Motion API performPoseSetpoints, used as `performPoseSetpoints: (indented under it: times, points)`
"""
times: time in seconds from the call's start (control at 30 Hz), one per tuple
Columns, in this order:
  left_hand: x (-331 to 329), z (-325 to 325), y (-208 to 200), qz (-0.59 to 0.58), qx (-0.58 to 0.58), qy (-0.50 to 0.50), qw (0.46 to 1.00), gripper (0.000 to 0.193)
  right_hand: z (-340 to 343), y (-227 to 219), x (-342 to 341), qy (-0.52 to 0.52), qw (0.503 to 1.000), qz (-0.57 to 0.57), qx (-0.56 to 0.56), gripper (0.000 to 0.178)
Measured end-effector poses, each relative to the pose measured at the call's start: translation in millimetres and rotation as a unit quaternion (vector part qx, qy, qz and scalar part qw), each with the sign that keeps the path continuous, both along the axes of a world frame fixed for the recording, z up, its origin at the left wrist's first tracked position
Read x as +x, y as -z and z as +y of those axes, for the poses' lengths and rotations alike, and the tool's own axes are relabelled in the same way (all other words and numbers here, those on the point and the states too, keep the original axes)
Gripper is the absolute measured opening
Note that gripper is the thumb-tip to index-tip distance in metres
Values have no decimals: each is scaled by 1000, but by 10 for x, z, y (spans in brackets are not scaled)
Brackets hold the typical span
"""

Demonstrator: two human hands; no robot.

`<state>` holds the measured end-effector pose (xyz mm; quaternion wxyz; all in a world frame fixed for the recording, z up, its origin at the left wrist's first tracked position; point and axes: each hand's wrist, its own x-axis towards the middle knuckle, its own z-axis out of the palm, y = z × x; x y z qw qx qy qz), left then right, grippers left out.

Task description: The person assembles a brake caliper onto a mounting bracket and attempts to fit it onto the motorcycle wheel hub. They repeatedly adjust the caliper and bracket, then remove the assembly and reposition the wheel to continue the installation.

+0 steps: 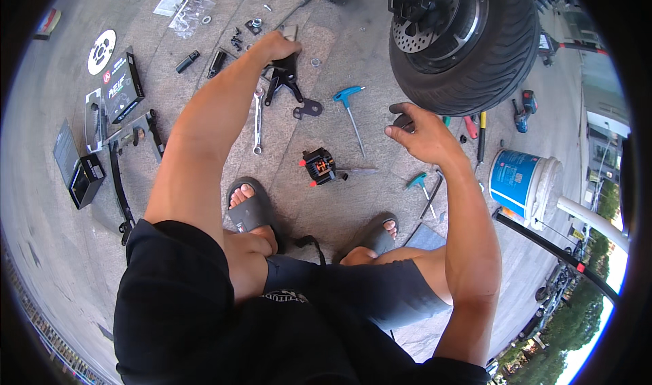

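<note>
My left hand (275, 45) reaches far forward and grips the top of a black metal bracket (286, 81) lying on the concrete. My right hand (422, 132) is raised near the black tyre (468, 66) and holds a small dark part (402, 119) in its fingers. Between my hands lie a blue T-handle hex key (351, 106) and a chrome spanner (258, 120). A black and orange brake caliper (320, 166) sits on the ground just ahead of my sandalled feet.
The wheel with its drilled brake disc (435, 11) stands at the far right. A blue and white bucket (526, 181) is on the right. Black boxes (122, 85), a long black bar (119, 181), plastic bags (187, 8) and small bolts lie to the left and ahead.
</note>
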<state>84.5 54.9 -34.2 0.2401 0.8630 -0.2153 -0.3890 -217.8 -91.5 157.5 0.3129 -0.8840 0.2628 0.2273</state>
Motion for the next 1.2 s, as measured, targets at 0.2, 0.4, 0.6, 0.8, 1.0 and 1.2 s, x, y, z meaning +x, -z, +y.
performPoseSetpoints:
  times: [0.2,0.4,0.6,0.8,1.0,1.2]
  points:
    - [190,661,317,-112,188,79,973,69,85,43,39,-30,999,-11,22,49]
    - [230,1069,305,-138,238,105,956,61,51,362,-34,-63,997,38,3,48]
    - [1,1364,362,-160,323,160,919,52,233,1051,-235,-41,993,109,18,54]
    - [-213,1342,438,-212,349,59,911,40,1014,1603,-453,1,990,142,24,96]
    - [-109,905,38,-182,244,53,951,41,1635,1815,-421,129,987,96,-16,101]
    - [-576,124,201,-161,154,0,975,69,1642,1939,-439,241,970,23,8,87]
